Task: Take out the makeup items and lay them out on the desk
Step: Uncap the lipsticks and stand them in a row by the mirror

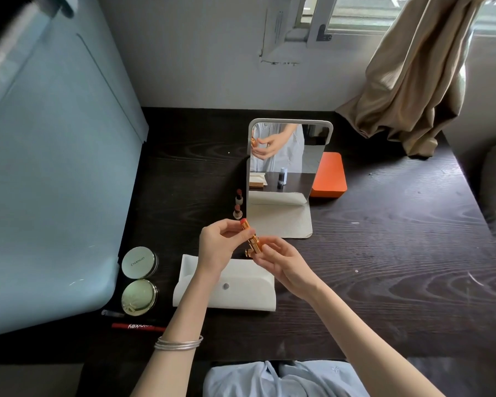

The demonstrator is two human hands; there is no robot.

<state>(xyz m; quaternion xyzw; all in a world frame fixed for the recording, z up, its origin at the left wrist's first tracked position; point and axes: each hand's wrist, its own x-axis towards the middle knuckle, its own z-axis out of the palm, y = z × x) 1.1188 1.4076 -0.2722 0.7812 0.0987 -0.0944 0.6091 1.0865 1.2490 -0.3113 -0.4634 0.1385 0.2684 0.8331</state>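
Gold lipstick (252, 238), its coral tip twisted up, sits mid-frame above the white pouch (235, 290). My left hand (218, 247) pinches its upper end; my right hand (281, 263) grips the base between curled fingers. Left of the standing mirror (281, 161) two lipsticks (237, 206) stand upright. At lower left lie two round compacts (139, 277) and a red pencil (135, 326) on the dark desk (384, 253).

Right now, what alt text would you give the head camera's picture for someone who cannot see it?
Both hands, left and right, hold an open gold lipstick above a white pouch on a dark desk. A mirror stands behind; two compacts and two lipsticks lie left.
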